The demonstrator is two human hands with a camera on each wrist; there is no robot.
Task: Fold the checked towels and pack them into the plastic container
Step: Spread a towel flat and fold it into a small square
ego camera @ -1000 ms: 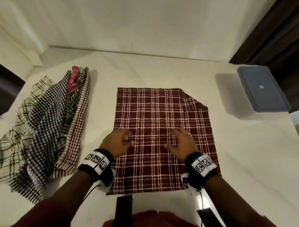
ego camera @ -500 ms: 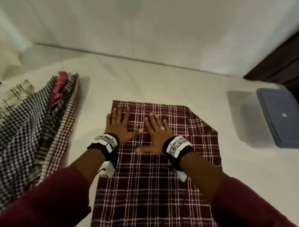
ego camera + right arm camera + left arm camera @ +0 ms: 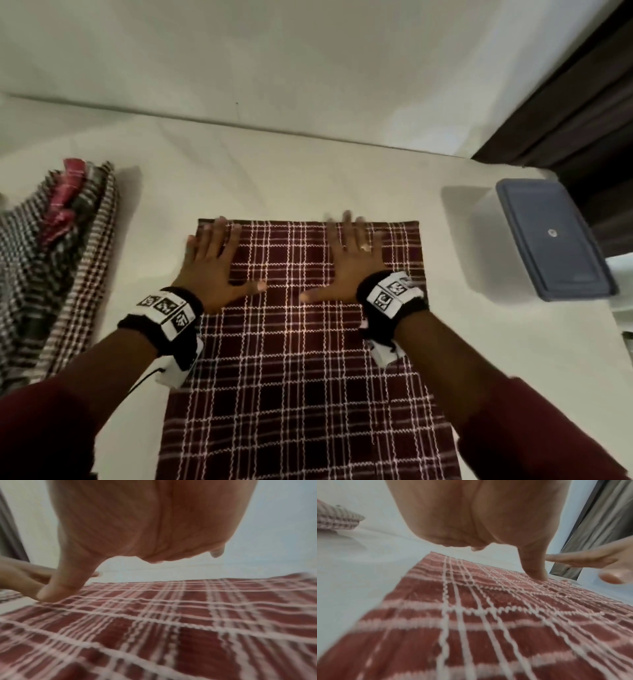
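A maroon checked towel (image 3: 301, 377) lies flat on the white table in front of me, its far edge straight. My left hand (image 3: 214, 263) presses flat on the towel's far left corner, fingers spread. My right hand (image 3: 352, 260) presses flat near the far right, fingers straight and reaching the far edge. The same towel (image 3: 488, 622) fills the left wrist view, with my thumb touching it. In the right wrist view the towel (image 3: 171, 622) lies under my palm. The plastic container (image 3: 548, 243) with a blue-grey lid stands shut at the right.
A heap of several unfolded checked towels (image 3: 58, 260) lies at the left of the table. The white wall (image 3: 308, 61) runs along the table's far side. A dark curtain (image 3: 582, 102) hangs at the back right, behind the container.
Both hands slid forward and apart across the towel, from its middle to its far edge. The folded-over far right corner now lies flat and square.
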